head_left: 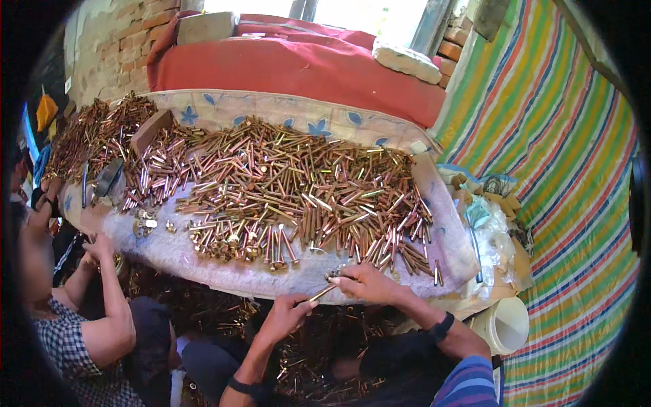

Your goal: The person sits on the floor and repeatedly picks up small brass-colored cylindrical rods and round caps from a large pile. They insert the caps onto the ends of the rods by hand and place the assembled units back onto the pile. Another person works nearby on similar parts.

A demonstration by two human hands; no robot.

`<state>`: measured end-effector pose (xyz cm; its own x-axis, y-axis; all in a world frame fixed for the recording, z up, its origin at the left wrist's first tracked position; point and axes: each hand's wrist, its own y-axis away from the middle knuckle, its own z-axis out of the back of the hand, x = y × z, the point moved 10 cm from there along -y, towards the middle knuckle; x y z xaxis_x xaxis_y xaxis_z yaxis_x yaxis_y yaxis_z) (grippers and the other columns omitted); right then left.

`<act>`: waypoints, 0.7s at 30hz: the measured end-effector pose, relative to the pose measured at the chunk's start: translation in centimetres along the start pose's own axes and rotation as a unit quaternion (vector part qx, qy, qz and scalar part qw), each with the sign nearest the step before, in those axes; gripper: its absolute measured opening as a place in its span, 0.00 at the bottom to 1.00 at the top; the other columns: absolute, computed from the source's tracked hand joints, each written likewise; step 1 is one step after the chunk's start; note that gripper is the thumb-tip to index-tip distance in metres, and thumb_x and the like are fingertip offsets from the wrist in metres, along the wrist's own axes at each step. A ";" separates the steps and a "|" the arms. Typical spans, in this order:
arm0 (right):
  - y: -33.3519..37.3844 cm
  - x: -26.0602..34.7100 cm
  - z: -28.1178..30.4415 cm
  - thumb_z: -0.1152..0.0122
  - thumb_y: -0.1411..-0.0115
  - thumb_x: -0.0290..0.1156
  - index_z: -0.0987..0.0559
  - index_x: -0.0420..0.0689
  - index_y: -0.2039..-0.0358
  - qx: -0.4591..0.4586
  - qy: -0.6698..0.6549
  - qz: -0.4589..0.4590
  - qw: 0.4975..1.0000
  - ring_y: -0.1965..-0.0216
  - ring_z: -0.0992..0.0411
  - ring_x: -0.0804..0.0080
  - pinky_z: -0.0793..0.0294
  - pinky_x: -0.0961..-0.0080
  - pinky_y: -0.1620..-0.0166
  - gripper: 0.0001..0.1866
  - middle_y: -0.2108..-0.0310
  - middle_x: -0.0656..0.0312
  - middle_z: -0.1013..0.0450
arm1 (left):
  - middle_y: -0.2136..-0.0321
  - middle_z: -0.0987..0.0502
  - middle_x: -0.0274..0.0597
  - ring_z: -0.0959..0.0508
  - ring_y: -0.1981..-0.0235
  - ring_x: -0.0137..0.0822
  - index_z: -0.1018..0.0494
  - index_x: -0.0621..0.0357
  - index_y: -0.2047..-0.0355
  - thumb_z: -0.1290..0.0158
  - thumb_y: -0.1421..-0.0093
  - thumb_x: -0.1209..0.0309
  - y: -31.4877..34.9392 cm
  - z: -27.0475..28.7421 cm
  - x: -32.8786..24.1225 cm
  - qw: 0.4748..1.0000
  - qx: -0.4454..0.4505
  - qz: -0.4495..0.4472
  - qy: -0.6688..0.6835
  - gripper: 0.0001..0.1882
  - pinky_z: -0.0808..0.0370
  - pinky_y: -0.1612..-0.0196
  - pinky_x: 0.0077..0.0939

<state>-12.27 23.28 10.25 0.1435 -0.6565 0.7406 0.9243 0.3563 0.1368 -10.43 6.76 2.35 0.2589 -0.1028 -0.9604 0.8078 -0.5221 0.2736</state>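
A wide heap of long coppery-gold bolts (271,176) covers the cloth-topped table (441,230) in front of me. Over the near edge, my left hand (286,317) pinches one end of a metal bolt (321,293), which slants up toward my other hand. My right hand (369,282) is closed at the bolt's far end. By its fingertips are small dark metal pieces (332,274), too small to name; whether they are held or lie on the cloth is unclear. Several bolts with round heads (277,251) lie nearest me.
At the left, a co-worker in a checked shirt (71,346) works at the same table. A wooden block (150,132) divides the heap. Small metal parts (144,224) lie on the cloth. A white bucket (503,325) and plastic bags (491,237) stand right. More bolts (305,366) lie below.
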 end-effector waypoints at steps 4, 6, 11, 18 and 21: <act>0.6 -3.2 -1.5 0.46 0.30 0.51 0.24 0.38 0.77 0.053 -0.083 -0.155 0.983 0.82 0.31 0.79 0.30 0.73 0.76 0.29 0.85 0.64 0.30 | 0.87 0.35 0.26 0.37 0.85 0.20 0.23 0.65 0.71 0.44 0.33 0.66 -0.1 0.2 -1.4 0.994 -0.015 -0.091 -0.066 0.14 0.41 0.81 0.24; 0.1 -2.2 -1.2 0.45 0.30 0.47 0.23 0.37 0.75 0.026 -0.091 -0.080 0.992 0.82 0.32 0.78 0.32 0.74 0.76 0.25 0.84 0.65 0.29 | 0.87 0.35 0.26 0.36 0.84 0.20 0.24 0.66 0.73 0.44 0.33 0.65 -0.3 0.3 -1.2 0.992 -0.025 -0.105 -0.064 0.16 0.40 0.81 0.25; -0.1 -1.7 -0.7 0.46 0.28 0.39 0.21 0.37 0.70 0.015 -0.075 -0.046 0.996 0.80 0.33 0.82 0.33 0.79 0.76 0.19 0.81 0.67 0.30 | 0.80 0.28 0.28 0.34 0.83 0.21 0.21 0.65 0.67 0.43 0.34 0.63 -0.5 0.2 0.4 0.998 -0.011 -0.059 -0.037 0.15 0.38 0.80 0.22; -0.2 -1.2 -1.0 0.48 0.28 0.41 0.22 0.38 0.75 0.007 -0.087 -0.068 0.994 0.81 0.32 0.80 0.33 0.79 0.75 0.23 0.83 0.67 0.32 | 0.79 0.28 0.31 0.32 0.79 0.24 0.20 0.66 0.64 0.44 0.33 0.62 -0.4 0.7 -0.9 0.988 -0.034 -0.123 -0.086 0.16 0.35 0.77 0.26; -0.3 -0.8 -0.9 0.45 0.29 0.44 0.24 0.39 0.79 -0.016 -0.116 -0.046 0.992 0.84 0.35 0.81 0.36 0.77 0.79 0.25 0.86 0.68 0.33 | 0.79 0.27 0.32 0.31 0.77 0.24 0.20 0.67 0.64 0.44 0.33 0.62 -0.3 0.9 -1.1 0.986 -0.041 -0.129 -0.098 0.16 0.33 0.74 0.27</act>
<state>-12.37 23.15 9.01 -0.0232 -0.5138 0.8576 0.9411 0.2782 0.1922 -11.42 6.26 3.29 -0.0621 -0.1402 -0.9882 0.8753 -0.4834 0.0136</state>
